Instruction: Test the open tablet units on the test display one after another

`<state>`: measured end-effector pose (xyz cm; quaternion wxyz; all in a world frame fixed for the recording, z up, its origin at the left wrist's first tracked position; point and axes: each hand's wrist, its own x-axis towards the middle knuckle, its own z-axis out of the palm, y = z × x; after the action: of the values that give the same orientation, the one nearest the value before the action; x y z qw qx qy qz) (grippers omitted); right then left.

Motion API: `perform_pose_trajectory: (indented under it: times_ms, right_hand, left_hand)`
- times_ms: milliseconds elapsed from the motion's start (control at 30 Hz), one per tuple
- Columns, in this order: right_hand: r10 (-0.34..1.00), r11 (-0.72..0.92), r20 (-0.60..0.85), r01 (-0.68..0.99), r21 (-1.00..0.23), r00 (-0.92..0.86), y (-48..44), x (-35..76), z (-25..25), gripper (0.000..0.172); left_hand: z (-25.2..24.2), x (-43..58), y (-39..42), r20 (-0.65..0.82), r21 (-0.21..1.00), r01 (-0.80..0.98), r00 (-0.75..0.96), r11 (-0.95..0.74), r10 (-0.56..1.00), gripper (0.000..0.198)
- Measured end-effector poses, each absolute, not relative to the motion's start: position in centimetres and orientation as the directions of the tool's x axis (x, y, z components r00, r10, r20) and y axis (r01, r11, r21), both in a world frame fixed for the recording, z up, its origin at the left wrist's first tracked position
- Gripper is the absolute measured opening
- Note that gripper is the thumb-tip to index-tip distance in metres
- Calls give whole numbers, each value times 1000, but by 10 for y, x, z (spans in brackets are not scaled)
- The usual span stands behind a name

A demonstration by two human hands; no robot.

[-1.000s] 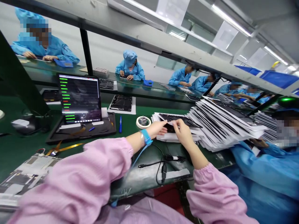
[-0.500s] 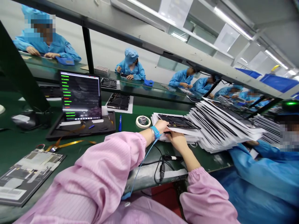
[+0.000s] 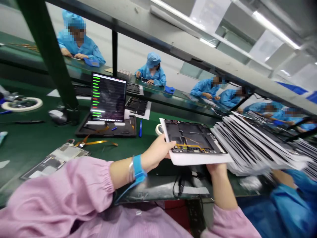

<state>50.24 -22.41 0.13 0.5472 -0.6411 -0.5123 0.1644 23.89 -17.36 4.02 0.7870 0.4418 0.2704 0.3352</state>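
Observation:
Between my two hands is an open black tablet casing (image 3: pixel 190 134), raised off the bench on a white sheet (image 3: pixel 198 159). Its inner side faces up, with an orange flex cable along the near edge. My left hand (image 3: pixel 158 150) grips the left edge, thumb on top and the other fingers beneath. Under the near right part, my right hand (image 3: pixel 217 168) supports the sheet; its fingers are hidden below. Just right of the casing leans a thick stack of casings and white sheets (image 3: pixel 255 142).
An upright lit screen (image 3: pixel 109 97) stands in a black tray (image 3: pixel 128 130), near a blue pen (image 3: pixel 140 129). A tablet panel (image 3: pixel 56 158) lies at left. A tape roll (image 3: pixel 158 129) sits behind my left hand. A co-worker's blue sleeve (image 3: pixel 284 198) is close at right.
The casing and its sheet have come up off the pile toward me, held in both hands. My right hand has moved underneath. The view has swung left.

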Motion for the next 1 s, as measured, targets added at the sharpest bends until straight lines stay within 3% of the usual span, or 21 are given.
perform_pose_trajectory:
  times_ms: [100, 167, 233, 267, 333, 400, 467, 533, 600, 700, 767, 867, 1000]
  right_hand:
    - [913, -42, 23, 151, -988, 408, -227, 489, 7, 49]
    - [911, -214, -206, -18, -977, 358, -225, 473, 9, 41]
    - [907, -291, -293, -54, -955, 303, -223, 452, 11, 45]
    - [913, -296, -299, -53, -954, 277, -222, 439, 11, 48]
    - [929, -285, -287, -44, -957, 235, -222, 413, 9, 52]
    - [935, -282, -281, -29, -959, 214, -223, 388, 2, 53]
    - [942, -290, -284, 7, -957, 180, -224, 369, -10, 51]
    - [956, -288, -272, 161, -944, 114, -225, 359, -20, 49]
    - [979, -201, -174, 448, -871, 101, -225, 357, -23, 49]
    - [993, 9, 98, 778, -628, 67, -217, 351, -11, 45]
    - [985, 168, 135, 813, -558, -112, -204, 332, -2, 35]
    - [900, 378, 37, 738, -559, -433, -172, 286, -4, 19]
    - [887, 416, 50, 745, -522, -460, -134, 234, -33, 12]
  left_hand:
    - [31, 164, -170, -139, 983, 2, 654, 182, 744, 34]
    - [22, 121, -162, -93, 956, 273, 635, -110, 767, 33]
    - [12, 86, -148, 71, 744, 547, 507, -384, 859, 30]
    - [8, 72, -140, 161, 596, 673, 434, -438, 886, 28]
    - [1, 52, -124, 255, 344, 847, 331, -405, 908, 20]
    - [0, 42, -110, 278, 232, 917, 256, -324, 926, 9]
    - [3, 39, -101, 313, 275, 920, 190, -280, 931, 11]
    - [6, 38, -96, 295, 432, 858, 157, -278, 943, 9]
    - [6, 40, -94, 148, 645, 718, 220, -262, 964, 7]
    - [-2, 43, -93, -78, 867, 478, 407, -139, 910, 17]
    - [-9, 45, -93, -137, 915, 395, 486, -77, 863, 23]
    - [-17, 44, -92, -206, 921, 388, 535, -21, 819, 21]
    - [-23, 40, -87, -176, 883, 458, 523, -101, 834, 20]
